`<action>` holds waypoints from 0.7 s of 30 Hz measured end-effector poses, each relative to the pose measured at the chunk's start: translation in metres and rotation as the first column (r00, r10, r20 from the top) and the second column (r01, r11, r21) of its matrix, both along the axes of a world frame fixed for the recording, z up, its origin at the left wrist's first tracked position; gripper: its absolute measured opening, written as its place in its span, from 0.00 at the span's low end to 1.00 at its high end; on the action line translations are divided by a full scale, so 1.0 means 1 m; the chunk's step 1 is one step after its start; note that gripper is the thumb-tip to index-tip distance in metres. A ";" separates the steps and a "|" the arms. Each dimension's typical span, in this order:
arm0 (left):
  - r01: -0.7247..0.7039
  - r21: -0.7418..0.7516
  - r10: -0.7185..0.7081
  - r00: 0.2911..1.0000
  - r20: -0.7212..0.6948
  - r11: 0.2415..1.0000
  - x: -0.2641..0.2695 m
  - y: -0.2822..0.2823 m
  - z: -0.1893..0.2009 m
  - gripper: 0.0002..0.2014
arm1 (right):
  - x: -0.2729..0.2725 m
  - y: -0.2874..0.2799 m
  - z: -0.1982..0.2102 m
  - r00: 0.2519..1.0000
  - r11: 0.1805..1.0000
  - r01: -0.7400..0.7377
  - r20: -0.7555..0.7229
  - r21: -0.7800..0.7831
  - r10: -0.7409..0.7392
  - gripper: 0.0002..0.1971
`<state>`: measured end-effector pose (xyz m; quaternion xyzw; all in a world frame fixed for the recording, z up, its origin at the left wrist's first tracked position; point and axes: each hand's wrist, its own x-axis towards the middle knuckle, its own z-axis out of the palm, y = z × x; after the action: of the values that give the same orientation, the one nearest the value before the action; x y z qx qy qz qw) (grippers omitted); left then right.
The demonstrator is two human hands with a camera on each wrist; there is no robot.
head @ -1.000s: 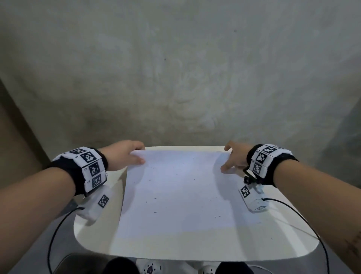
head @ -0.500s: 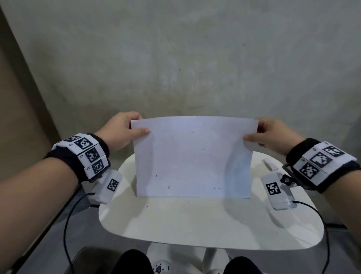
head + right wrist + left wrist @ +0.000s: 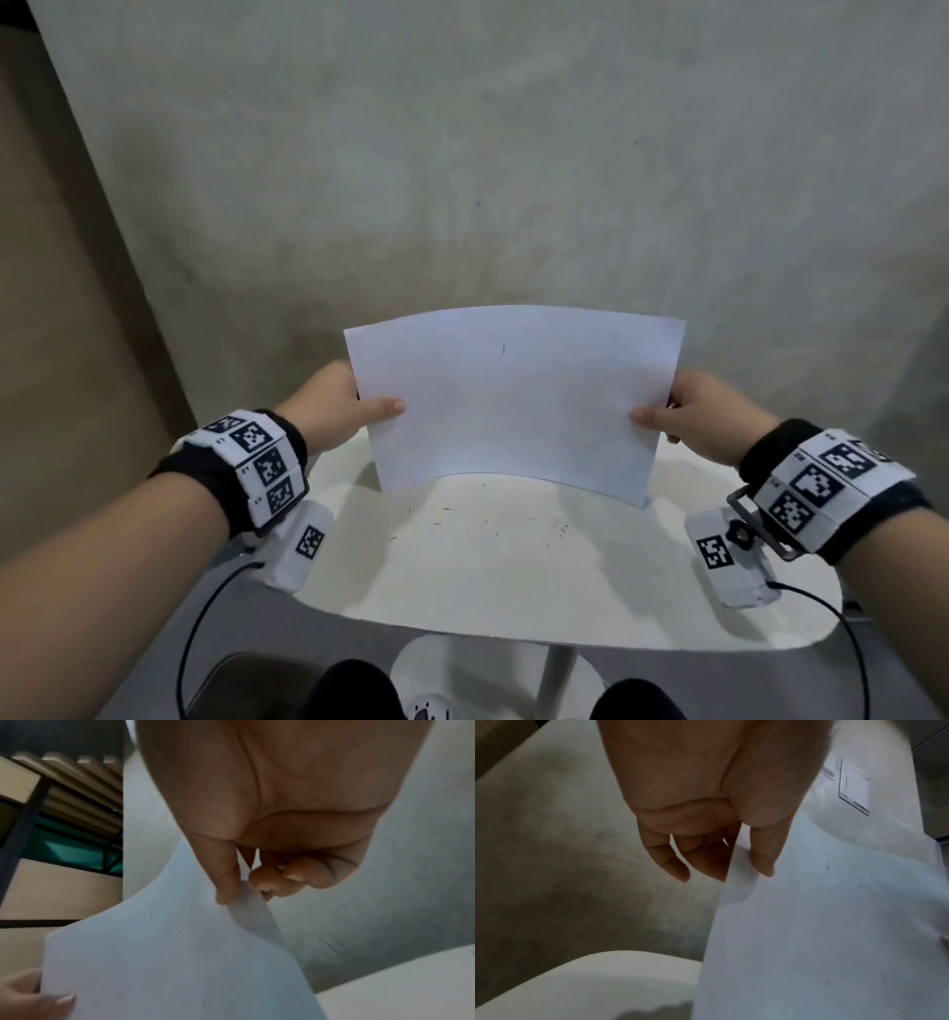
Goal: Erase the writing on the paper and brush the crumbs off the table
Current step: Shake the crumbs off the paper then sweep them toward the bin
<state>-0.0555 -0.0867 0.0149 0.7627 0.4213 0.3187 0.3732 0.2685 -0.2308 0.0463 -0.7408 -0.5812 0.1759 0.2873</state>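
I have the paper (image 3: 513, 401) up off the counter (image 3: 513, 580), held nearly upright between both hands above its far half, with the bottom edge hanging just over the surface. My left hand (image 3: 334, 411) pinches the left edge about midway down, thumb on the face toward me and fingers (image 3: 706, 866) behind; my right hand (image 3: 703, 416) does the same on the right edge, thumb in front and curled fingers at the back. The sheet is a single thin leaf, so I judge it very light and limp: it already bows outward between my grips, and in the right wrist view the edge buckles slightly under my thumb. It will crease if I squeeze hard or pull the hands apart unevenly, and it could slip from a loose pinch or catch the air if I move fast. The side edges at mid-height look like the right place to hold, with both hands kept level so it hangs flat. A few small dark specks cling to its face. I see no clear writing left, though faint marks could be too small to tell. Dark crumbs (image 3: 493, 524) lie scattered on the counter just below the sheet, so by my reckoning the brushing is not yet done.
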 end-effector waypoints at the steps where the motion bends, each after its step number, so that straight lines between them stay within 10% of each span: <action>1: -0.001 0.015 0.000 0.999 0.035 1.000 0.000 -0.001 0.002 0.08 | 0.000 0.000 0.002 1.000 0.999 0.010 -0.002 0.051 -0.010 0.13; 5: -0.006 0.061 -0.004 0.987 0.159 0.998 -0.003 -0.004 0.007 0.08 | -0.005 -0.008 0.006 0.996 0.978 0.023 -0.084 0.209 -0.005 0.09; 10: -0.024 0.095 0.038 0.989 -0.145 0.995 -0.007 -0.012 -0.017 0.08 | -0.012 -0.012 -0.015 0.985 0.999 0.033 0.171 -0.030 -0.028 0.05; 15: -0.089 0.208 0.094 0.996 -0.012 0.974 -0.006 -0.018 -0.009 0.03 | -0.013 -0.014 -0.007 0.996 0.991 0.025 0.077 0.130 -0.035 0.06; 18: -0.036 0.116 0.075 0.935 -0.346 0.993 -0.009 -0.016 -0.025 0.11 | -0.012 -0.013 -0.019 0.953 0.987 0.070 0.302 -0.143 -0.024 0.05; 21: -0.103 0.194 0.148 0.961 -0.234 0.976 -0.013 -0.014 -0.025 0.19 | -0.012 -0.014 -0.016 0.967 0.994 0.095 0.242 -0.048 -0.080 0.08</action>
<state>-0.0688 -0.1011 -0.0103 0.7985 0.4817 0.2810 0.2266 0.2564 -0.2450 0.0300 -0.7897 -0.5729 0.0894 0.2004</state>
